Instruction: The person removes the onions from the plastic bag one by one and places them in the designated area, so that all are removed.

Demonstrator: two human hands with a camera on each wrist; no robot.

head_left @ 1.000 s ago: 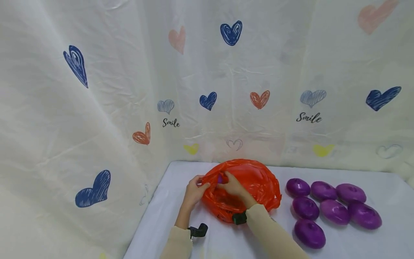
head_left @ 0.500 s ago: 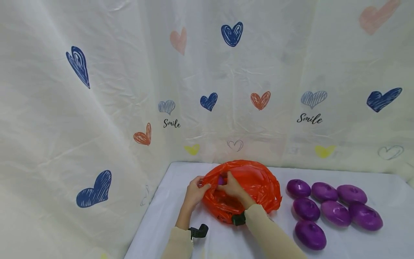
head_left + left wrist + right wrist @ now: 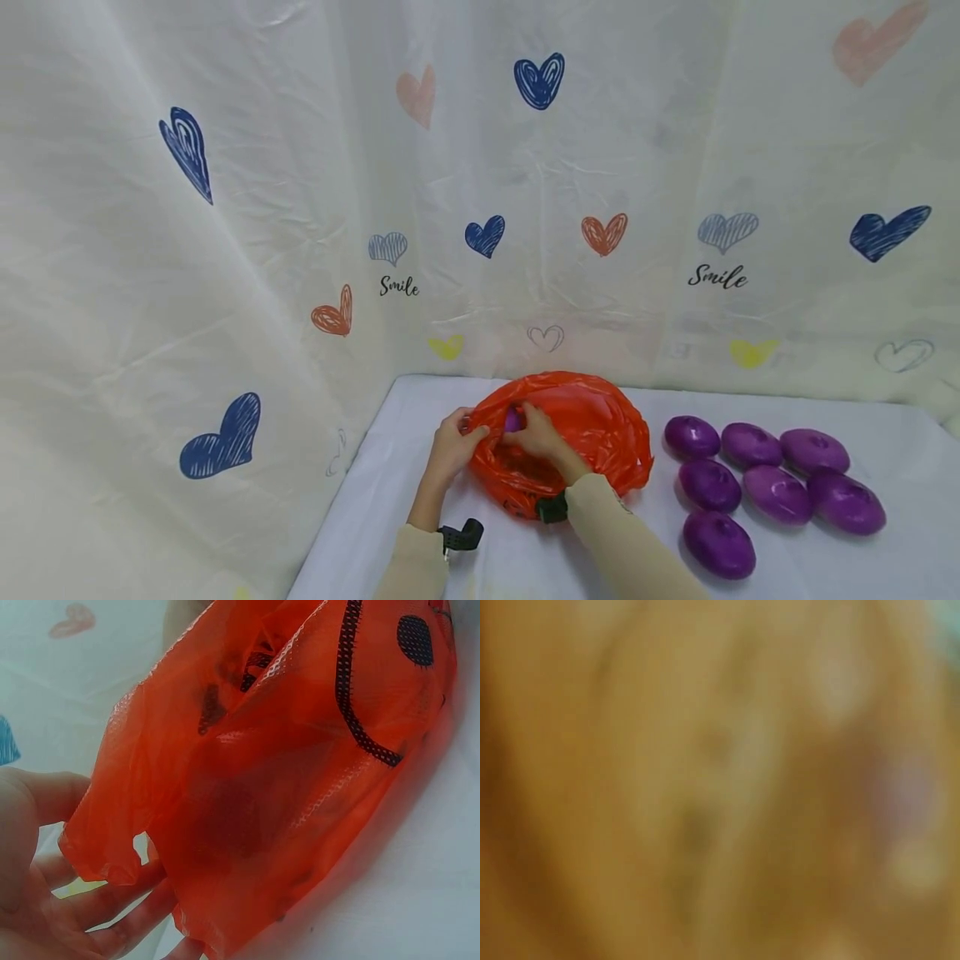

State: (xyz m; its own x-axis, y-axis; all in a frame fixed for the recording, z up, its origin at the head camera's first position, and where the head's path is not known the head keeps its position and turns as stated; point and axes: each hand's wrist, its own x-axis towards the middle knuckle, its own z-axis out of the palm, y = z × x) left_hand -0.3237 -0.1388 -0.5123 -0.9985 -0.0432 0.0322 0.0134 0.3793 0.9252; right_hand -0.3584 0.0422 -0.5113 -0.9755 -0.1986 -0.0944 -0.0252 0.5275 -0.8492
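Observation:
An orange plastic bag [image 3: 592,425] lies on the white table [image 3: 405,467] near the back. My left hand [image 3: 459,433] grips the bag's left rim and holds the mouth apart. In the left wrist view the bag [image 3: 285,772] fills the frame, and the left hand's fingers [image 3: 112,930] curl under its edge. My right hand [image 3: 534,429] is in the bag's mouth, its fingers round a small purple object [image 3: 513,419] that shows only partly. The right wrist view is an orange blur.
Several purple oval objects [image 3: 750,483] lie in a cluster on the table right of the bag. A white curtain [image 3: 525,208] printed with hearts hangs close behind and to the left. Black wrist-camera mounts [image 3: 461,533] sit on both sleeves.
Hardly anything differs. Both hands stay at the bag's mouth, and the right hand with the purple object has shifted only a little.

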